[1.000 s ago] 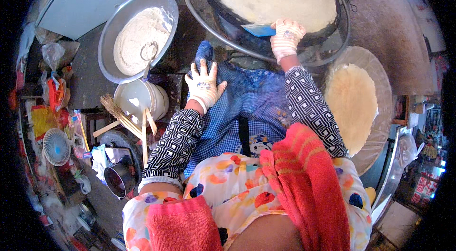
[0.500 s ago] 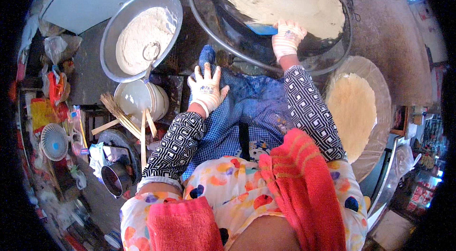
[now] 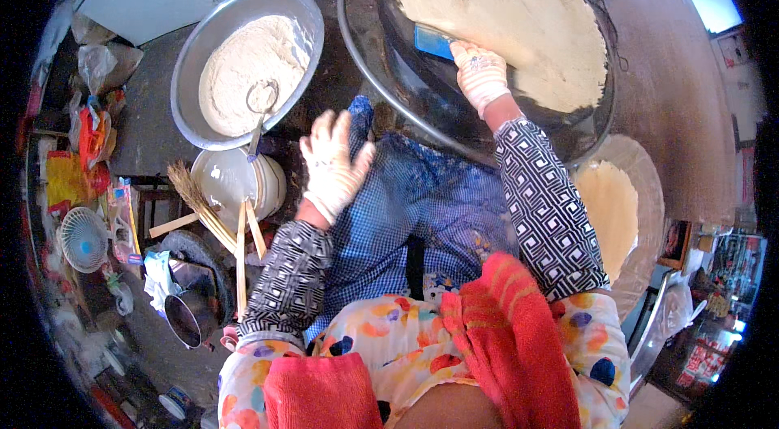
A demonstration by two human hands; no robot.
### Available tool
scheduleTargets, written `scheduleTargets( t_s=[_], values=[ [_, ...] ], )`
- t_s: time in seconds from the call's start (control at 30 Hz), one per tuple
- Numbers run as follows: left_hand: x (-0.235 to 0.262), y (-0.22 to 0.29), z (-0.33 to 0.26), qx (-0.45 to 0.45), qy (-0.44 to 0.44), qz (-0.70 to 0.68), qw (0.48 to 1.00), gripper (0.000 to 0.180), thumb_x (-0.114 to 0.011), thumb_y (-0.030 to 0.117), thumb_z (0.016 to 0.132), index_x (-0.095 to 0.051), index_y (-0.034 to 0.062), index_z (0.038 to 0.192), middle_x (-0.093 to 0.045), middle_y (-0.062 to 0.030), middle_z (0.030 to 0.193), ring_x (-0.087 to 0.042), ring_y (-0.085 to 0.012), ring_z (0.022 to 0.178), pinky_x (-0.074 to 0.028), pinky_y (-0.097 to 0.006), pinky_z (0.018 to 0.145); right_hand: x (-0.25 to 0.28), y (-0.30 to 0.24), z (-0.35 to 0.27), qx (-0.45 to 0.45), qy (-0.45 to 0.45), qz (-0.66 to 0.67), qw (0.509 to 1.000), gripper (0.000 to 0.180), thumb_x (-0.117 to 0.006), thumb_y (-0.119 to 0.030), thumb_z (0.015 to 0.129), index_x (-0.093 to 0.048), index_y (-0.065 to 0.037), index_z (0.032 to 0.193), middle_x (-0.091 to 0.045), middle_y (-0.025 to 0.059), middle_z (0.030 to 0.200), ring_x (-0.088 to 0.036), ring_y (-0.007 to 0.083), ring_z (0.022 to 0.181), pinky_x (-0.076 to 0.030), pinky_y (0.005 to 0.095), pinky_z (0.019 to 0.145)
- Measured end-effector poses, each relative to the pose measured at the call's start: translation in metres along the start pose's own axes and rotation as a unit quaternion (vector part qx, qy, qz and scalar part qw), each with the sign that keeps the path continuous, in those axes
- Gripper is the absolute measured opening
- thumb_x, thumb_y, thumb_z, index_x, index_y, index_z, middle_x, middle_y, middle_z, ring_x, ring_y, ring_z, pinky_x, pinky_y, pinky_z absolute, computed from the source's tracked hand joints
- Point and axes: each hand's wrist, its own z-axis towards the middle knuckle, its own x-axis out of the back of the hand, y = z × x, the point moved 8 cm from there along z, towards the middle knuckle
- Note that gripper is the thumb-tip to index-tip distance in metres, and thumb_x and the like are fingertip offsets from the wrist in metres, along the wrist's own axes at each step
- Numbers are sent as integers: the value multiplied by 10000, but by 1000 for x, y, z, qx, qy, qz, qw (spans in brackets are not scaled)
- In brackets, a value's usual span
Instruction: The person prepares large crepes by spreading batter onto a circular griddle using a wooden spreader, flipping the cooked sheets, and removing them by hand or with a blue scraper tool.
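Note:
A blue flat scraper [image 3: 432, 42] is pinched in my right hand [image 3: 480, 76], which wears a pale glove. Its blade touches the near left edge of a thin beige batter sheet [image 3: 511, 7] spread over a large round black griddle [image 3: 422, 76]. My left hand [image 3: 337, 169], also gloved and a little blurred, hovers by my left knee in blue checked cloth, with its fingers apart and nothing in them. Left of the griddle sits a metal basin [image 3: 187, 92] of thick pale batter [image 3: 243, 68]. A ladle [image 3: 258, 116] rests in it, handle over the near rim.
Below the basin stands a white bucket [image 3: 272, 185], with a straw brush [image 3: 203, 202] and wooden sticks [image 3: 242, 263] across it. A metal hoop [image 3: 363, 68] rings the griddle. To the right, a round flatbread [image 3: 604, 210] lies on a plastic-covered round tray [image 3: 645, 202].
My right hand has drawn the scraper leftward along the griddle's near edge. My left hand has shifted left, off the knee. The whole view has tilted slightly.

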Motion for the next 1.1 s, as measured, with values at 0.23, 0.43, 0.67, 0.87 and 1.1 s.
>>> scheduleTargets(
  t_s=[0.23,0.43,0.67,0.87,1.1],
  values=[
    [67,-73,142,-40,73,80,993,655,-692,249,813,-415,64,1377,-425,-208,1376,-387,-388,1287,-311,-510,1061,-2,-6,32,11,32,-19,999,382,-524,-94,807,-580,-94,1185,-651,111,1153,-636,251,1040,-484,386,902],
    [8,-100,225,-100,-55,197,974,660,-676,154,767,-420,127,1375,-377,-139,1442,-312,-345,1360,-261,-517,1103,-14,-14,33,16,-99,-8,995,368,-388,-152,918,-527,-85,1252,-602,125,1265,-592,228,1147,-435,380,975],
    [-91,-65,230,-339,-49,390,855,311,-642,134,742,-693,170,1047,-624,-80,1184,-439,-287,1281,-246,-472,1130,-2,-23,32,54,41,-21,997,310,-506,-79,825,-590,-92,1123,-679,104,1053,-666,235,929,-514,365,816],
    [-114,85,84,-282,-181,335,881,149,-622,250,750,-706,205,635,-666,-19,648,-633,-202,665,-408,-388,614,0,-5,35,15,47,-71,996,282,-466,-112,861,-577,-77,1117,-672,109,1077,-667,234,938,-509,370,801],
    [-157,221,-93,-390,-188,-383,816,350,-596,302,772,-643,93,1049,-588,-116,1125,-511,-295,1141,-324,-498,1015,3,-22,52,18,-28,-21,999,265,-440,-131,876,-576,-85,1099,-668,110,1059,-663,240,934,-502,378,792]
  ],
)
